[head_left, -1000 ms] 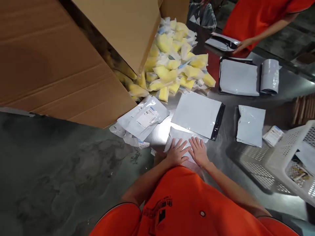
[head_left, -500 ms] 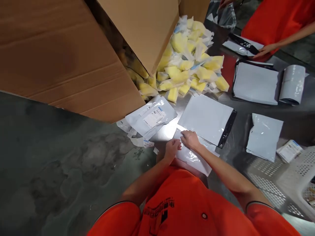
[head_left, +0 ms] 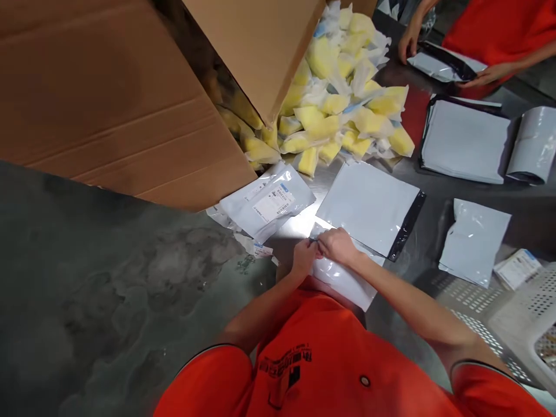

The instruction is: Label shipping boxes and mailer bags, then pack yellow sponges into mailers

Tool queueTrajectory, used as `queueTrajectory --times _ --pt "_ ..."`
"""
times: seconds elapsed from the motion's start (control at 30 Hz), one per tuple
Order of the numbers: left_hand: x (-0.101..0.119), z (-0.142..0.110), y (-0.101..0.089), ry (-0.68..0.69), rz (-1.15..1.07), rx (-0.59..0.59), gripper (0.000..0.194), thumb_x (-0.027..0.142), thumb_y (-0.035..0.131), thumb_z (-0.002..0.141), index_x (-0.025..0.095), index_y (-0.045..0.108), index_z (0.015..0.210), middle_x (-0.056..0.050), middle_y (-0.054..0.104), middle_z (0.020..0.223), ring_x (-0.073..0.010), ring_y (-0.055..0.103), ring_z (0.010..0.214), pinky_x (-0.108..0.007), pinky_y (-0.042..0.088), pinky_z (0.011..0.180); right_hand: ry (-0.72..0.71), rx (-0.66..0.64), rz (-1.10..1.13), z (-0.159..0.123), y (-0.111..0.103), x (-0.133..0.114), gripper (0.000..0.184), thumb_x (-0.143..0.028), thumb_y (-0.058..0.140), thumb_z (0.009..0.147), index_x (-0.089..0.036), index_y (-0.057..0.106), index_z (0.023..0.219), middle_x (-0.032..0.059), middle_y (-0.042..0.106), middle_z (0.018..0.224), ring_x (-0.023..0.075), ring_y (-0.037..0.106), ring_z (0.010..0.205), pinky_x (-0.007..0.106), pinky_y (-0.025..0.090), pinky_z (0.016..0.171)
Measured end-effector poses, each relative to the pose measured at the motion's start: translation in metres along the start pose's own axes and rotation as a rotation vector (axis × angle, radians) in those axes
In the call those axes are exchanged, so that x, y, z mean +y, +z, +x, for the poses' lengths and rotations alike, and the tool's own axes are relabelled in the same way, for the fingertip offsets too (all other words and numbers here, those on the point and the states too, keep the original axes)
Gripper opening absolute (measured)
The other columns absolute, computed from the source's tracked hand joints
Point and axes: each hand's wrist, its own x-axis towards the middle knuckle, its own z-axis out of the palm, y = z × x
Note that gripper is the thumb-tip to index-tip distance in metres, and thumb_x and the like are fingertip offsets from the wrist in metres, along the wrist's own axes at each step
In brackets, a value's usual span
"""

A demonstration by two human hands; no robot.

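Note:
A white plastic mailing bag [head_left: 347, 281] lies on the metal table close against my body. My left hand [head_left: 305, 255] is closed on its left end, with the fingers pinched together. Right beside it, my right hand [head_left: 336, 246] is curled closed on the same bag, and the two hands meet. Just beyond lies a flat stack of white mailing bags [head_left: 369, 200] with a black strip along the right side. To the left, filled mailing bags with printed labels [head_left: 275, 202] overlap at the table edge.
A large cardboard box [head_left: 130, 116] fills the upper left. Yellow items in clear bags [head_left: 339, 107] are heaped beside it. More mailers [head_left: 467, 139], a rolled mailer [head_left: 533, 145], loose mailers [head_left: 473, 240] and a white perforated basket [head_left: 516, 307] stand right. A co-worker's hands [head_left: 493, 74] hold a mailer.
My hands have drawn together on the near end of the mailing bag. The co-worker's other hand has come down onto their mailer. The view has shifted slightly.

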Motion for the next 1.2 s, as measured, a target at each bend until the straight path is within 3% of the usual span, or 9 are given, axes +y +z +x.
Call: queueTrajectory --times 0.13,0.23,0.3,0.4,0.47,0.6,0.7,0.97,1.2 --pt "-0.001 0.002 -0.003 0.088 0.091 0.015 0.017 0.019 0.06 0.073 0.019 0.055 0.057 0.003 0.058 0.053 -0.0126 0.058 0.054 -0.021 0.046 0.053 0.005 -0.044 0.038 0.013 0.002 0.004 0.025 -0.022 0.048 0.091 -0.014 0.069 0.083 0.0123 0.072 0.088 0.0216 0.062 0.083 0.031 0.033 0.071" --pt "0.001 -0.004 -0.005 0.122 0.119 0.017 0.016 0.021 0.059 0.076 0.019 0.056 0.06 0.002 0.059 0.056 -0.0135 0.06 0.056 -0.022 0.047 0.054 0.187 0.011 0.293 0.017 0.01 0.019 0.028 -0.025 0.044 0.091 -0.015 0.07 0.083 0.0101 0.072 0.087 0.0192 0.061 0.079 0.028 0.036 0.068" --pt "0.0 -0.011 -0.005 0.104 0.096 -0.008 0.01 0.027 0.06 0.078 0.019 0.063 0.073 0.001 0.063 0.065 -0.014 0.063 0.06 -0.023 0.05 0.057 0.287 0.039 0.469 0.017 0.017 0.032 0.031 -0.025 0.041 0.091 -0.016 0.07 0.085 0.0071 0.072 0.088 0.0163 0.061 0.076 0.025 0.038 0.065" --pt "-0.006 -0.021 -0.003 0.072 0.069 -0.05 0.02 0.034 0.065 0.078 0.018 0.067 0.09 -0.001 0.067 0.076 -0.0133 0.064 0.062 -0.024 0.052 0.058 0.299 0.054 0.702 0.012 0.025 0.045 0.032 -0.028 0.04 0.089 -0.015 0.069 0.085 0.0045 0.071 0.087 0.0138 0.06 0.072 0.023 0.041 0.064" --pt "-0.009 -0.022 0.0 0.062 0.071 -0.049 0.021 0.036 0.065 0.078 0.017 0.066 0.085 -0.002 0.067 0.076 -0.0128 0.063 0.059 -0.024 0.052 0.056 0.273 0.054 0.793 0.007 0.028 0.047 0.029 -0.031 0.045 0.087 -0.015 0.069 0.081 0.0025 0.069 0.08 0.0134 0.057 0.069 0.023 0.041 0.062" --pt "-0.008 -0.006 0.011 0.004 0.009 -0.027 0.027 0.042 0.055 0.085 0.017 0.057 0.075 -0.004 0.067 0.071 -0.0147 0.063 0.05 -0.03 0.055 0.052 0.172 0.032 0.68 0.0 0.025 0.038 0.026 -0.029 0.047 0.087 -0.019 0.068 0.077 -0.0018 0.064 0.07 0.0117 0.052 0.066 0.022 0.035 0.062" --pt "-0.005 0.007 0.016 -0.013 -0.014 -0.028 0.019 0.032 0.055 0.082 0.019 0.054 0.069 -0.002 0.064 0.06 -0.0162 0.063 0.048 -0.031 0.056 0.051 0.125 0.02 0.52 -0.002 0.019 0.029 0.025 -0.023 0.046 0.089 -0.02 0.068 0.08 -0.0003 0.066 0.076 0.0118 0.054 0.07 0.022 0.034 0.064" --pt "-0.019 0.013 0.011 0.092 0.051 -0.013 0.015 0.024 0.053 0.076 0.021 0.049 0.062 0.006 0.055 0.052 -0.013 0.061 0.048 -0.025 0.052 0.05 0.071 -0.002 0.197 0.008 0.019 0.02 0.027 -0.021 0.043 0.092 -0.02 0.068 0.079 0.0049 0.069 0.084 0.0166 0.058 0.076 0.027 0.029 0.061" --pt "-0.02 0.012 0.009 0.162 0.067 -0.026 0.015 0.026 0.053 0.077 0.021 0.048 0.063 0.006 0.054 0.053 -0.0126 0.062 0.05 -0.023 0.051 0.052 0.046 -0.009 0.227 0.012 0.021 0.023 0.029 -0.024 0.042 0.094 -0.021 0.067 0.079 0.0033 0.068 0.08 0.0153 0.057 0.073 0.026 0.03 0.061"
